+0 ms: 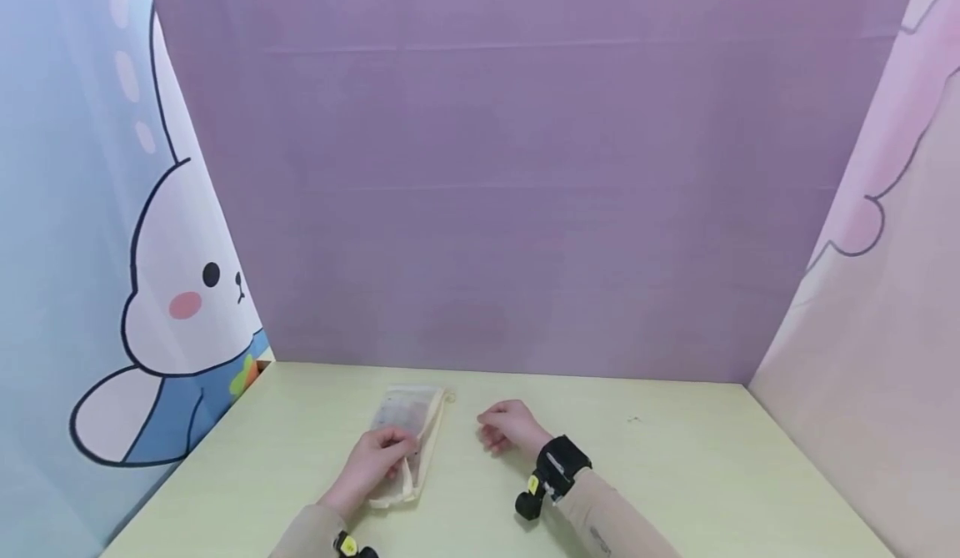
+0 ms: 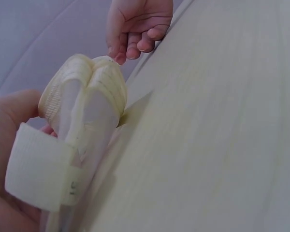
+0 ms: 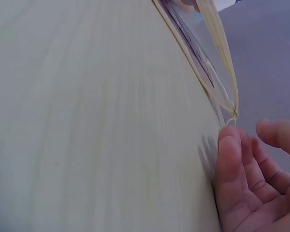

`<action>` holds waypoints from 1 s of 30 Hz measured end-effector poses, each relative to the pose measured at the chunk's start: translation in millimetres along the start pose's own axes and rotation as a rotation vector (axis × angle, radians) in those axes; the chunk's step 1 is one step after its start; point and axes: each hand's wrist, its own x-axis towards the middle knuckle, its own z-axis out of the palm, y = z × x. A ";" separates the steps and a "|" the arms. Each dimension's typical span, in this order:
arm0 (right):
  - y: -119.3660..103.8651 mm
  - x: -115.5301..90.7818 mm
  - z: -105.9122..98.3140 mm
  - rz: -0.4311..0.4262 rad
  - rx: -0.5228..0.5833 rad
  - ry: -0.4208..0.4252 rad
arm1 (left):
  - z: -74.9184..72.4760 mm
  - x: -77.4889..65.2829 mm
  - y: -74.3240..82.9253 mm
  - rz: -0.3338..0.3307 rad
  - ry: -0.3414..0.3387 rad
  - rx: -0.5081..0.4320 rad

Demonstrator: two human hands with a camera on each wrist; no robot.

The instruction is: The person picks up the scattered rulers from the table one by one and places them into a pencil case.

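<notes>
A flat, cream-edged pouch point(image 1: 395, 406) with a see-through panel lies on the table, its long side running away from me. My left hand point(image 1: 372, 460) pinches the pouch near its nearer end, thumb and fingers at its side. In the left wrist view, its clear sides point(image 2: 94, 116) bulge below a folded cream fabric edge point(image 2: 104, 82), and a broad white strip point(image 2: 36, 166) crosses nearby. To the right, my right hand point(image 1: 513, 426) hovers with loosely bent fingers, holding nothing. In the right wrist view its fingertips point(image 3: 229, 145) appear right by a small string loop point(image 3: 230, 121) at the pouch's corner.
The pale wood-grain table point(image 1: 675, 475) ends at a purple cloth backdrop point(image 1: 495, 208). Printed curtains hang on both sides, the left one point(image 1: 187, 291) showing a cartoon rabbit. A small dark mark point(image 1: 634, 419) shows on the table at right.
</notes>
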 end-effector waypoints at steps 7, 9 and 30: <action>-4.8 -12.6 -16.1 -0.036 -0.066 0.055 | 3.8 0.4 2.1 0.004 -0.023 0.065; -7.6 -16.9 -21.1 -0.049 -0.097 0.073 | 6.0 0.5 2.4 0.004 -0.027 0.086; -9.0 -20.6 -45.6 -0.051 -0.104 0.042 | -3.6 -10.2 10.6 0.167 -0.148 0.388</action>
